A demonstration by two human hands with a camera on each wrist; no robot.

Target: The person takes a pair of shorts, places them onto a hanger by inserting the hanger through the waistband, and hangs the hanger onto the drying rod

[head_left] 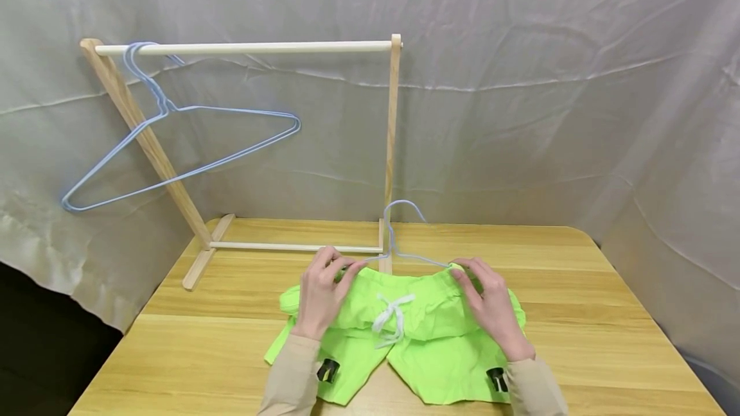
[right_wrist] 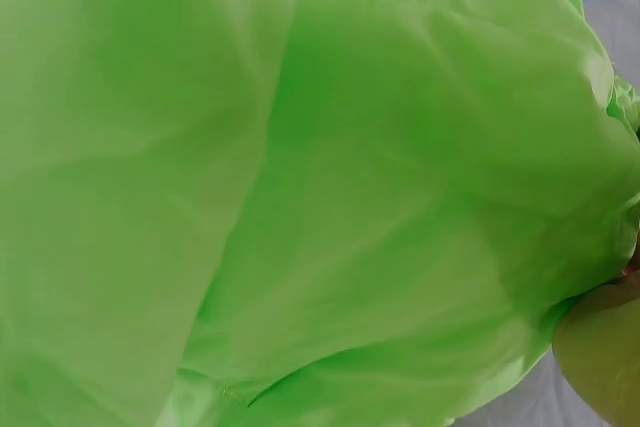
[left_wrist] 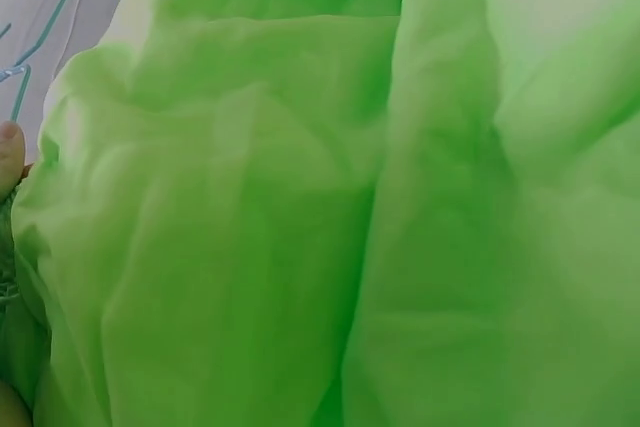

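Neon-green shorts [head_left: 445,364] with a white drawstring bow [head_left: 392,320] are spread low in the head view, legs toward me. A light-blue wire hanger [head_left: 391,242] reaches into the waistband, its hook and upper shoulders showing above and the rest hidden in the cloth. My left hand [head_left: 321,291] pinches the waistband on the left, at the hanger's shoulder. On the other side my right hand [head_left: 490,303] pinches the waistband between thumb and fingers. Green fabric [left_wrist: 230,247] fills most of the left wrist view, and shorts cloth [right_wrist: 400,197] covers the right one.
A wooden rack [head_left: 392,121] with a white top rail [head_left: 277,48] stands at the back left of the wood-grain table [head_left: 584,313]. More blue hangers [head_left: 231,110] hang at the rail's left end. Grey curtains [head_left: 520,133] enclose the back and sides.
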